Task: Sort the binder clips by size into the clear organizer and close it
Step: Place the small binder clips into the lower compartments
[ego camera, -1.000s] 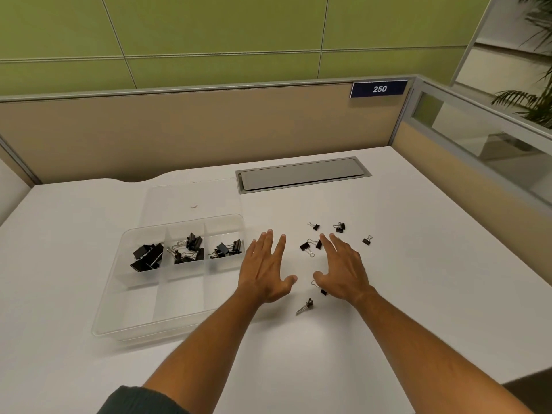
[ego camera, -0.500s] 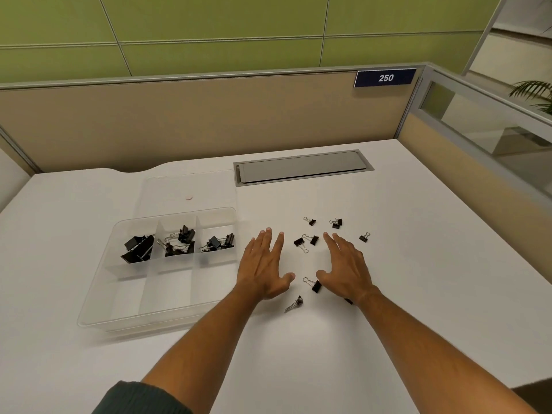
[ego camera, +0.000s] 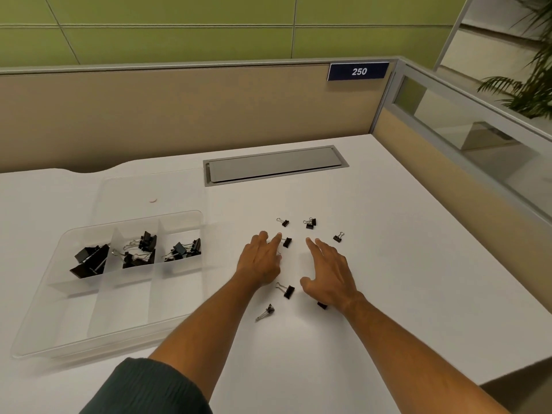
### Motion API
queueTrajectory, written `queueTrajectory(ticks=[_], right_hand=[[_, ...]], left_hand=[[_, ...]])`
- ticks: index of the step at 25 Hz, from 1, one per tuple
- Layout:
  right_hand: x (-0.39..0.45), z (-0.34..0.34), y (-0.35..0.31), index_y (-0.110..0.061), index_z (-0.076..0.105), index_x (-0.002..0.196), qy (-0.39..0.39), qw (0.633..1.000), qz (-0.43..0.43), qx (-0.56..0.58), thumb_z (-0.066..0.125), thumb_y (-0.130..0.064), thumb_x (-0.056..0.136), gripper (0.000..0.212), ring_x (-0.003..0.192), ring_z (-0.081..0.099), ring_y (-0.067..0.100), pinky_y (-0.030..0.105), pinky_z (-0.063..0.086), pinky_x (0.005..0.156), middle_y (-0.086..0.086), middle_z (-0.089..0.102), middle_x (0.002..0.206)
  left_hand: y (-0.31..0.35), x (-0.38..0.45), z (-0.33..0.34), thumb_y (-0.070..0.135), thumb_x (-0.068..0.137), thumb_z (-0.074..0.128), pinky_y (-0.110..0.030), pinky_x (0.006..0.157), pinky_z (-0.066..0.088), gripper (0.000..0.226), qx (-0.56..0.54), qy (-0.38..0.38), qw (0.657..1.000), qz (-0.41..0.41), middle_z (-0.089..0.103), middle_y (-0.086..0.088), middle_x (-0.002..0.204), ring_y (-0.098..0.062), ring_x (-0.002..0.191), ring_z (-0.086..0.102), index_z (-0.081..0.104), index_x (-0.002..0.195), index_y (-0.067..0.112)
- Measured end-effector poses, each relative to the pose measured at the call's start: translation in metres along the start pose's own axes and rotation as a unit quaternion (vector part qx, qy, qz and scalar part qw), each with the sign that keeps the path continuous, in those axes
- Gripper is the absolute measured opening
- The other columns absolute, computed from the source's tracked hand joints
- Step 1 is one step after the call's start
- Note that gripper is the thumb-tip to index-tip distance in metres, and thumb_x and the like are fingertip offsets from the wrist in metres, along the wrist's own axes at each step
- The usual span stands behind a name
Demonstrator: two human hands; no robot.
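We see both hands hovering palm-down over the white table (ego camera: pixel 418 264), right of the clear organizer (ego camera: pixel 38 333): the left hand (ego camera: pixel 260 261) has straight fingers, its tips touching a small clip (ego camera: pixel 286 242), and the right hand (ego camera: pixel 327 271) is spread and relaxed, holding nothing. The organizer stands open with its lid (ego camera: pixel 149 192) lying flat beyond it, and its three far compartments hold large clips (ego camera: pixel 88 259), medium clips (ego camera: pixel 140 249) and smaller clips (ego camera: pixel 185 249). Right of the organizer, loose clips (ego camera: pixel 288 291) lie scattered around the hands, one partly hidden under the right wrist.
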State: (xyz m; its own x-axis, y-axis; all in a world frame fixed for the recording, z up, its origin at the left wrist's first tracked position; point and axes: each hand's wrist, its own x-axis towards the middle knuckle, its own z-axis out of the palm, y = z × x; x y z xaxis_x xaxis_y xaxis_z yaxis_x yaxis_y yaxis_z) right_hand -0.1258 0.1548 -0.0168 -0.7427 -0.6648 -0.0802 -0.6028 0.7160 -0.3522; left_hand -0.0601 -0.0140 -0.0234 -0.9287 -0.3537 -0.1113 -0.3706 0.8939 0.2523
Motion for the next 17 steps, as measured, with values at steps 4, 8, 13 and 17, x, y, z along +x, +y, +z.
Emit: queueTrajectory(ticks=[4,8,13,17], right_hand=[[0.01,-0.002,0.005,-0.022,0.017,0.151,0.002,1.0,0.003,-0.001,0.058,-0.034,0.076,0.086,0.145,0.019,0.022,0.036,0.018,0.117,0.007,0.021,0.158],[0.026,-0.001,0.002,-0.019,0.022,0.15,-0.008,1.0,0.002,0.0,0.056,-0.029,0.078,0.08,0.142,0.024,0.023,0.037,0.021,0.115,0.008,0.026,0.155],[0.05,0.009,-0.014,-0.02,0.031,0.147,-0.001,1.0,-0.02,-0.001,0.048,-0.021,0.091,0.059,0.132,0.036,0.025,0.037,0.031,0.108,0.007,0.037,0.147],[0.06,0.017,-0.024,-0.022,0.034,0.145,-0.027,0.999,-0.044,-0.008,0.044,-0.02,0.096,0.05,0.134,0.034,0.026,0.037,0.033,0.108,0.009,0.035,0.148]], left_hand=[[0.002,0.008,0.008,0.026,0.1,0.042,-0.041,0.088,0.047,0.033,-0.044,0.011,0.999,-0.027,0.045,-0.012,0.123,-0.028,0.116,0.042,0.051,0.127,0.011],[-0.003,0.006,0.008,0.02,0.097,0.046,-0.044,0.079,0.05,0.019,-0.053,0.02,0.997,-0.044,0.049,-0.013,0.11,-0.031,0.104,0.047,0.055,0.11,0.008],[-0.007,0.001,0.006,0.009,0.089,0.047,-0.04,0.073,0.049,0.014,-0.056,0.012,0.996,-0.065,0.051,-0.013,0.102,-0.032,0.096,0.049,0.057,0.099,0.008],[-0.013,-0.005,0.004,0.003,0.08,0.047,-0.037,0.074,0.047,0.026,-0.092,0.026,0.994,-0.053,0.053,-0.011,0.101,-0.03,0.093,0.05,0.055,0.104,0.008]])
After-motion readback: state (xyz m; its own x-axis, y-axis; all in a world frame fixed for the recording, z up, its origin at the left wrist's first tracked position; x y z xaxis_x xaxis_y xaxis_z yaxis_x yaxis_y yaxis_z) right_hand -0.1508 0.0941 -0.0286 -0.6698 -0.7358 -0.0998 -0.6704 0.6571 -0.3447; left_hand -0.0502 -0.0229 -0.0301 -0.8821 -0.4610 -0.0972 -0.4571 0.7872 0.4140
